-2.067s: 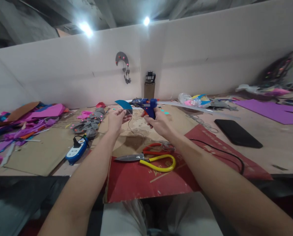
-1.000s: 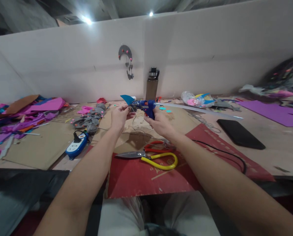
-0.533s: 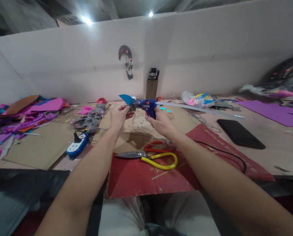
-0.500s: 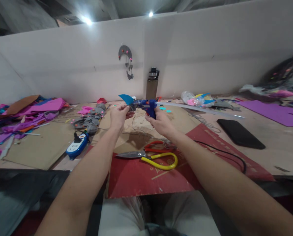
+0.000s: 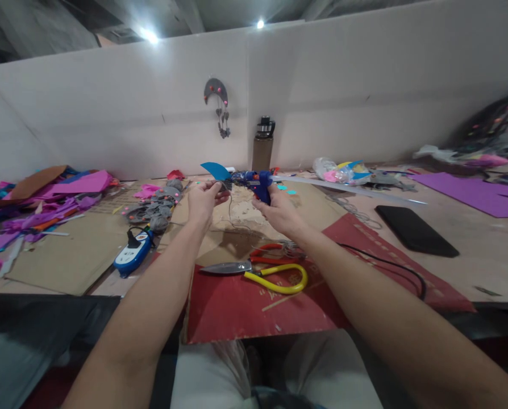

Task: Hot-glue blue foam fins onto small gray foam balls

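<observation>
Blue crescent (image 5: 215,170), lower end hidden, glue gun (image 5: 261,186) partly covered

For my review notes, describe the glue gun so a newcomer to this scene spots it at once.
Start at the dark bottle standing before the pale partition. Just below it in the picture, the right hand grips the glue gun. Unlike the flat blue piece in the left hand, it has a pistol-like handle and a long translucent stick running out behind.

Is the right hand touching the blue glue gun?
Touching. The head view shows the right hand gripping the blue glue gun by its handle.
</observation>
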`<state>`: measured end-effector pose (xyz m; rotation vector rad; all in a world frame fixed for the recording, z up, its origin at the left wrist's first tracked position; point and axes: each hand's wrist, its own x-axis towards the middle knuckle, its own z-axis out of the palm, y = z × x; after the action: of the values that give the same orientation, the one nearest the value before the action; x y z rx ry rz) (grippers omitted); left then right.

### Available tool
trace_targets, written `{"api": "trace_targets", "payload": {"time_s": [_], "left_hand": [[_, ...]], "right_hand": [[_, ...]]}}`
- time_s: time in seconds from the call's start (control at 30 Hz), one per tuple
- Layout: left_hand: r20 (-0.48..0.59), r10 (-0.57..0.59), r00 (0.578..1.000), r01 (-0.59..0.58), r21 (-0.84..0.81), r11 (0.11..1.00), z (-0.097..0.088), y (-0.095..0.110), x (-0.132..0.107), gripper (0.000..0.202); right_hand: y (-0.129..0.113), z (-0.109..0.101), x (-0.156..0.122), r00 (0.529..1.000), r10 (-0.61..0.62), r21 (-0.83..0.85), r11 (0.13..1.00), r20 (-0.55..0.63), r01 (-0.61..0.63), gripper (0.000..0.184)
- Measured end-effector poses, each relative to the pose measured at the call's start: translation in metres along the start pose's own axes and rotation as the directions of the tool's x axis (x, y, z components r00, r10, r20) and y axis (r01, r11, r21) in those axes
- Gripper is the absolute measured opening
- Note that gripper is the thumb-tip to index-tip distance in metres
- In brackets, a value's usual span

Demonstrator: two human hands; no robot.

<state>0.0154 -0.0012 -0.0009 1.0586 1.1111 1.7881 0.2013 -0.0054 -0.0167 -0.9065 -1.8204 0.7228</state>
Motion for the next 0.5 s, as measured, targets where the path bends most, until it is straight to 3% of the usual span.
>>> {"api": "trace_targets", "payload": {"time_s": [0.5], "left_hand": [[-0.005, -0.001, 1.000, 0.001, -0.051, 0.999, -0.0010, 0.0065, -0.0014, 0.009]], "right_hand": [[0.0049, -0.0025, 0.0022, 1.000, 0.020, 0.069, 0.997, -0.020, -0.019, 0.035]]}}
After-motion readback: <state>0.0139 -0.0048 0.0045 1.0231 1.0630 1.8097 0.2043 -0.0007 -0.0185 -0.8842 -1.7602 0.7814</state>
